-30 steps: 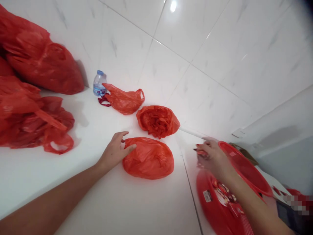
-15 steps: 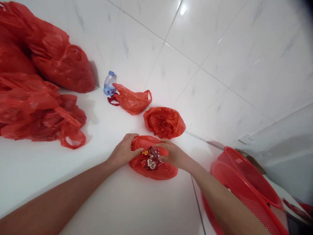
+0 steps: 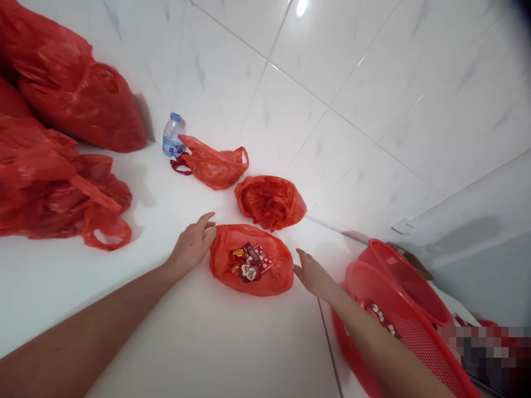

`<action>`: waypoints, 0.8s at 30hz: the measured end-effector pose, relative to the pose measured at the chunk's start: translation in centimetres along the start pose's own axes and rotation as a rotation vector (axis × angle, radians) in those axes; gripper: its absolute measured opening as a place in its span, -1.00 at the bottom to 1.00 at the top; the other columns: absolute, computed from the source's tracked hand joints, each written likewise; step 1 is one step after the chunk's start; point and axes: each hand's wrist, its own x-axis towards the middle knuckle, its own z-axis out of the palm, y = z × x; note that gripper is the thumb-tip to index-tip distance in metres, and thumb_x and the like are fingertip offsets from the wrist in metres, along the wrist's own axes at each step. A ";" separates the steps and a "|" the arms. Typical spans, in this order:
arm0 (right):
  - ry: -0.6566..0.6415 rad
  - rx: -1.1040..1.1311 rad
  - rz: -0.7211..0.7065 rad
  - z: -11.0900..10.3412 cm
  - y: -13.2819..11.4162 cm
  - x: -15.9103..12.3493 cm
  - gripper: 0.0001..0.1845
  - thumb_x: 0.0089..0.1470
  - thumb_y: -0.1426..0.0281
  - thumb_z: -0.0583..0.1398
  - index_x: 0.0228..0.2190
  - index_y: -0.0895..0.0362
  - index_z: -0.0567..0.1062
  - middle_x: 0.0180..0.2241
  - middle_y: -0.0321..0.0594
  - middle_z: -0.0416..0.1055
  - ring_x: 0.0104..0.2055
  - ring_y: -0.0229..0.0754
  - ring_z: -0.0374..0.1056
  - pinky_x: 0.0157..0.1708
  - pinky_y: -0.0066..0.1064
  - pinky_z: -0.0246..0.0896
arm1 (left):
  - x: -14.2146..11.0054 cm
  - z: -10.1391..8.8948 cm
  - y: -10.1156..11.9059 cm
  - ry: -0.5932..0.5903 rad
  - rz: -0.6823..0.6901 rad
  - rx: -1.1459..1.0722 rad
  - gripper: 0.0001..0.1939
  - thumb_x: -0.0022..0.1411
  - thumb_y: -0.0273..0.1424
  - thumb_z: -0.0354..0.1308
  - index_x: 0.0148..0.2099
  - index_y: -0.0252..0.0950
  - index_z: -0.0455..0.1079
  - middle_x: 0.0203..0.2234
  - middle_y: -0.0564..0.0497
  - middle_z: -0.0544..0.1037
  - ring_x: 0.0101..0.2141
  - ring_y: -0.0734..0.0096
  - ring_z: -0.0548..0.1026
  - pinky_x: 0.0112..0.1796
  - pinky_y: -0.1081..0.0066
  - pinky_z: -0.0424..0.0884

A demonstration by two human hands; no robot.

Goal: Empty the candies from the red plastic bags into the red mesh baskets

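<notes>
The open bag [image 3: 276, 283], thin red plastic, sits on the desk [image 3: 199, 331] at the centre of the frame, with wrapped sweets [image 3: 249, 272] lying inside. It looks light, soft and slippery, likely to crumple if pushed; the rim at either side seems the best hold, and the sweets could slide if it tips. The left hand [image 3: 188, 249] is at its left edge, fingers partly curled; whether they pinch the plastic, I cannot tell. The right hand [image 3: 315, 273] is at the right edge, fingers parted and holding nothing.

A crumpled bag [image 3: 269, 202] lies just above, limiting room there, with a small bag [image 3: 218, 168] and a bottle [image 3: 173, 135] towards the upper left. Full bags [image 3: 87, 105] fill the far left; a red basket [image 3: 359, 273] stands lower right, beyond the dark seam. Below the open bag, the bare white surface gives the most room.
</notes>
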 end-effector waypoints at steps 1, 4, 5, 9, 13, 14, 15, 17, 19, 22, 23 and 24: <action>-0.007 0.074 0.048 0.3 0.0 0.5 -0.36 0.03 0.42 0.12 0.15 0.29 0.15 0.14 0.23 0.15 0.18 0.10 0.15 0.09 -0.07 0.06 | 0.1 -0.1 -0.1 -0.032 -0.016 -0.009 -0.44 0.22 -0.21 -0.11 0.25 -0.20 0.09 -0.06 -0.10 0.49 -0.14 0.17 0.48 -0.12 0.19 0.35; -0.056 0.246 0.137 1.0 -0.5 1.8 -0.37 -0.06 0.49 0.15 0.10 0.24 0.23 0.04 0.13 0.33 0.05 0.03 0.31 -0.01 -0.13 0.21 | 0.1 0.1 -0.2 -0.116 -0.043 -0.061 -0.39 0.13 -0.27 0.00 0.25 -0.17 0.10 -0.19 -0.03 0.54 -0.28 0.25 0.52 -0.21 0.27 0.38; -0.087 0.291 0.149 1.3 -0.7 2.0 -0.39 -0.08 0.49 0.15 0.07 0.22 0.26 -0.03 0.08 0.40 -0.03 0.01 0.38 -0.08 -0.15 0.28 | 0.1 0.2 -0.2 -0.131 -0.045 -0.086 -0.38 0.10 -0.30 0.03 0.24 -0.17 0.12 -0.25 0.00 0.55 -0.31 0.27 0.52 -0.22 0.29 0.38; -0.218 0.519 0.159 1.4 -1.9 2.0 -0.61 -0.13 0.41 0.20 -0.18 0.24 0.46 -0.21 0.00 0.53 -0.19 -0.03 0.47 -0.22 -0.26 0.38 | 0.2 0.8 -0.1 -0.143 -0.034 -0.281 -0.52 0.01 -0.38 0.06 0.04 -0.20 0.34 -0.40 0.07 0.54 -0.38 0.32 0.49 -0.31 0.37 0.38; -0.187 0.844 0.091 0.0 -2.9 1.2 -0.64 -0.16 0.33 0.28 -0.24 0.17 0.49 -0.20 -0.08 0.54 -0.20 -0.07 0.48 -0.17 -0.30 0.37 | 0.2 0.7 0.3 -0.163 -0.121 -0.640 -0.83 -0.03 -0.46 0.06 -0.33 -0.27 0.42 -0.56 0.09 0.48 -0.55 0.43 0.41 -0.49 0.44 0.34; -0.167 0.943 0.081 -0.4 -3.2 1.0 -0.64 -0.17 0.34 0.30 -0.24 0.16 0.49 -0.22 -0.10 0.54 -0.23 -0.09 0.48 -0.19 -0.31 0.37 | 0.2 0.6 0.4 -0.156 -0.143 -0.700 -0.87 -0.03 -0.46 0.06 -0.37 -0.28 0.39 -0.59 0.10 0.46 -0.58 0.45 0.39 -0.51 0.44 0.34; -0.146 1.029 0.075 -0.9 -3.4 0.7 -0.65 -0.18 0.37 0.31 -0.26 0.15 0.50 -0.25 -0.12 0.55 -0.27 -0.10 0.48 -0.21 -0.31 0.37 | 0.1 0.6 0.5 -0.149 -0.156 -0.746 -0.90 -0.01 -0.45 0.05 -0.38 -0.28 0.37 -0.61 0.12 0.44 -0.59 0.46 0.39 -0.51 0.43 0.35; -0.121 1.128 0.061 -1.6 -3.7 0.0 -0.65 -0.21 0.41 0.33 -0.27 0.15 0.50 -0.29 -0.15 0.56 -0.31 -0.12 0.48 -0.24 -0.33 0.36 | 0.0 0.4 0.7 -0.130 -0.168 -0.795 -0.92 0.05 -0.40 0.04 -0.36 -0.26 0.33 -0.59 0.12 0.44 -0.57 0.46 0.41 -0.46 0.40 0.41; -0.105 1.180 0.035 -2.0 -3.8 -0.8 -0.62 -0.23 0.43 0.34 -0.25 0.14 0.49 -0.29 -0.18 0.56 -0.31 -0.13 0.47 -0.25 -0.33 0.35 | -0.1 0.4 0.9 -0.110 -0.207 -0.863 -0.89 0.09 -0.36 0.03 -0.31 -0.25 0.30 -0.53 0.09 0.49 -0.53 0.44 0.46 -0.41 0.35 0.44; -0.084 1.251 -0.010 -2.0 -3.3 -2.0 -0.60 -0.18 0.37 0.34 -0.22 0.10 0.48 -0.26 -0.22 0.54 -0.27 -0.14 0.46 -0.21 -0.33 0.33 | -0.1 0.0 1.2 -0.078 -0.318 -1.013 -0.80 0.09 -0.33 0.09 -0.22 -0.28 0.33 -0.41 -0.04 0.57 -0.43 0.35 0.54 -0.34 0.31 0.47; -0.067 1.277 -0.024 -2.0 -2.9 -2.4 -0.61 -0.14 0.30 0.33 -0.20 0.08 0.47 -0.24 -0.22 0.53 -0.24 -0.14 0.45 -0.20 -0.32 0.32 | -0.1 -0.2 1.2 -0.074 -0.347 -1.063 -0.77 0.10 -0.33 0.10 -0.19 -0.30 0.35 -0.38 -0.08 0.58 -0.40 0.33 0.55 -0.33 0.32 0.47; -0.041 1.302 -0.038 -1.9 -2.5 -2.7 -0.62 -0.10 0.24 0.31 -0.19 0.07 0.47 -0.22 -0.22 0.52 -0.22 -0.13 0.44 -0.19 -0.31 0.31 | 0.0 -0.5 1.3 -0.075 -0.362 -1.103 -0.75 0.10 -0.33 0.11 -0.16 -0.32 0.36 -0.37 -0.12 0.59 -0.39 0.32 0.55 -0.34 0.35 0.46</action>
